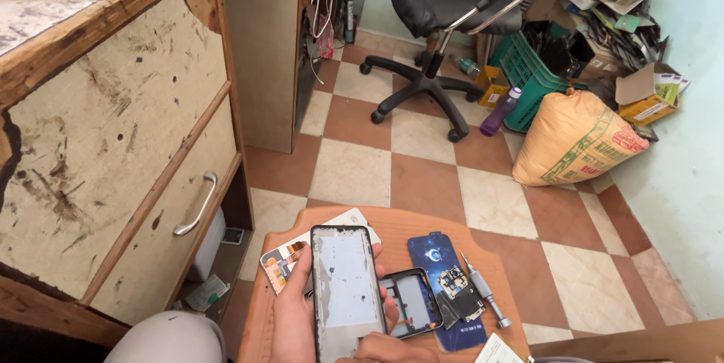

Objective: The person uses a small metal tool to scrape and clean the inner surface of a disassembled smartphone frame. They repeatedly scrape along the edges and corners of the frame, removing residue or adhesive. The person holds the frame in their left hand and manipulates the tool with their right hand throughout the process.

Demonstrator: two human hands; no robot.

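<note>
Wooden stool [392, 221] — blue back cover [436, 251], screwdriver [484, 290]

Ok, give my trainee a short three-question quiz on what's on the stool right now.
1. True or false: the left hand holds the phone frame.
2. What lies on the blue back cover: (a) circuit board, (b) bottle, (c) sack?
3. Which tool lies right of the cover on the wooden stool?

Key: 1 true. 2 (a), the circuit board. 3 the screwdriver.
</note>
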